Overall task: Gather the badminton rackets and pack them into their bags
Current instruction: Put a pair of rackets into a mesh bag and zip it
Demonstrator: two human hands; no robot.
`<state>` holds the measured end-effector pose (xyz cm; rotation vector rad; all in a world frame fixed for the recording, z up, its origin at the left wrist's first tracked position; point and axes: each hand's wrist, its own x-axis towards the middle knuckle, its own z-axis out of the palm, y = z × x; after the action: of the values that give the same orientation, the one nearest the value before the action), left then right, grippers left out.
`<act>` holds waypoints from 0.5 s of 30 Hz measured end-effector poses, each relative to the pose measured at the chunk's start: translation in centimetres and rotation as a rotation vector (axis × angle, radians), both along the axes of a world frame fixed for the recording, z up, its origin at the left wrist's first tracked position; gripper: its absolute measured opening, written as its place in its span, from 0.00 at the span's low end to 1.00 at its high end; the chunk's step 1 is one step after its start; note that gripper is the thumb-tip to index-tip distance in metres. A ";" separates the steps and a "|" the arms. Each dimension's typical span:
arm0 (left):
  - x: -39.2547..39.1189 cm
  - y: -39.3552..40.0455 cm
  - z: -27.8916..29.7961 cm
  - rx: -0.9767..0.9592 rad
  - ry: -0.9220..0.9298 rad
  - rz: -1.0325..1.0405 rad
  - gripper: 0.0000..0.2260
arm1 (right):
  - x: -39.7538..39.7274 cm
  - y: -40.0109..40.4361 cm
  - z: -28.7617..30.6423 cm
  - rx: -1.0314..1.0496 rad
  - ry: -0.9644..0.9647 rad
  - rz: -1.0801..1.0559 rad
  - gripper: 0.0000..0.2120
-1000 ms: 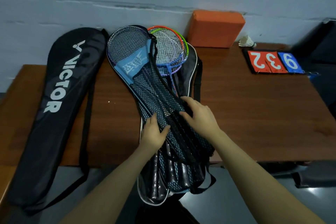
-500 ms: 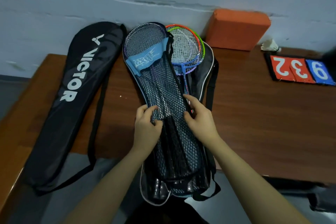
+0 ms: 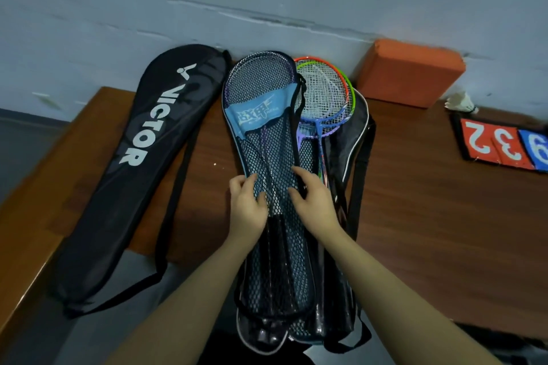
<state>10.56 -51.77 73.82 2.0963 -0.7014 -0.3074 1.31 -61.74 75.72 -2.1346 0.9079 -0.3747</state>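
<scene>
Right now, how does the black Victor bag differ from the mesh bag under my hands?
The black Victor bag is opaque with white lettering; the mesh bag is see-through netting with a blue label, showing rackets inside. The Victor bag lies untouched on the table; the left hand and right hand touch the mesh bag. Both are racket-shaped and overhang the table's near edge.

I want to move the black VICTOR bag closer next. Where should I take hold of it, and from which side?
Grip the black VICTOR bag at its narrow lower end, which overhangs the table edge on your side, coming from the near left with the left hand. That end is slim enough to wrap, and nothing lies on it.
</scene>
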 end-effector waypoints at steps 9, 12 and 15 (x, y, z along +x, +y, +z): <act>3.8 2.7 4.5 -0.195 -0.263 -0.092 0.14 | 2.8 3.4 4.2 -0.297 -0.284 -0.049 0.12; 6.2 4.5 6.1 -0.253 -0.325 -0.145 0.14 | 4.8 5.8 5.0 -0.329 -0.338 -0.095 0.12; 9.0 6.6 7.4 -0.288 -0.380 -0.189 0.14 | 7.2 8.2 5.9 -0.369 -0.355 -0.132 0.12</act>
<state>19.57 -45.13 81.26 1.8299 -1.1029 0.0923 8.47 -53.54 81.67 -2.2351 0.8183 -1.0211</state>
